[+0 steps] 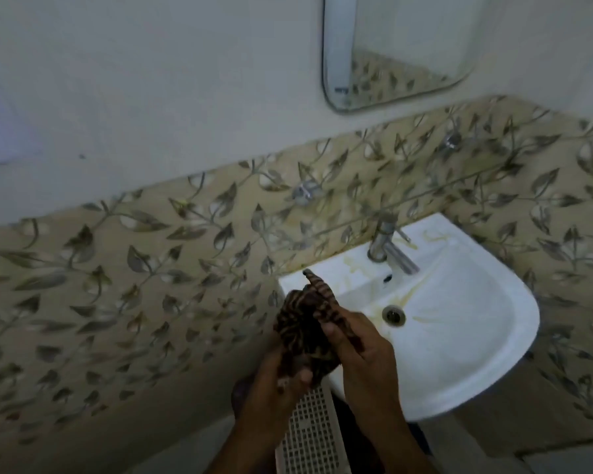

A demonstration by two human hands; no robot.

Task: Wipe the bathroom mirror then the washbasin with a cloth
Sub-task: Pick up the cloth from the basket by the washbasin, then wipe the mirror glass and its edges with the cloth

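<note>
I count one mirror (396, 46) at the upper right of the frame and one white washbasin (459, 323) at the lower right, with one tap (389, 244) at its back and one drain hole (393, 315) in its bowl. Two metal wall fittings (305, 192) sit on the leaf-patterned tiles. My two hands, left hand (281, 378) and right hand (360, 350), share one striped cloth (302, 319). One white perforated basket (310, 436) stands at the bottom centre.

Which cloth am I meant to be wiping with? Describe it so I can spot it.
Start at the white washbasin below the mirror. At its front left corner, both hands meet: the left hand and right hand grip the cloth, a bunched dark rag with brown and pale stripes.
</note>
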